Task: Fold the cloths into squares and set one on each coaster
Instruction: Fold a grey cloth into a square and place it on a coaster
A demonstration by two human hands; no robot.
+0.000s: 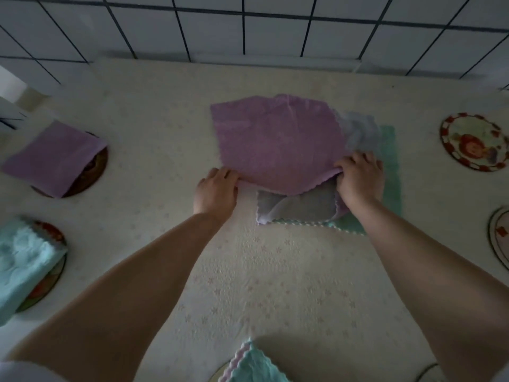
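Observation:
A purple cloth [275,142] lies spread at the table's middle, on top of a grey cloth [300,206] and a green cloth [391,172]. My left hand [216,190] pinches the purple cloth's near left corner. My right hand [359,179] grips its near right corner. At the left, a folded purple cloth [53,158] sits on a dark coaster [96,172], and a folded light blue cloth [24,260] sits on another coaster [51,282]. A folded green cloth [256,365] rests on a coaster [220,374] at the near edge.
Bare round coasters with red patterns lie at the right: one [473,142] far, one [500,235] nearer, cut off by the frame, and a third [428,373] at the bottom edge. A tiled wall [248,26] backs the white-covered table [275,285].

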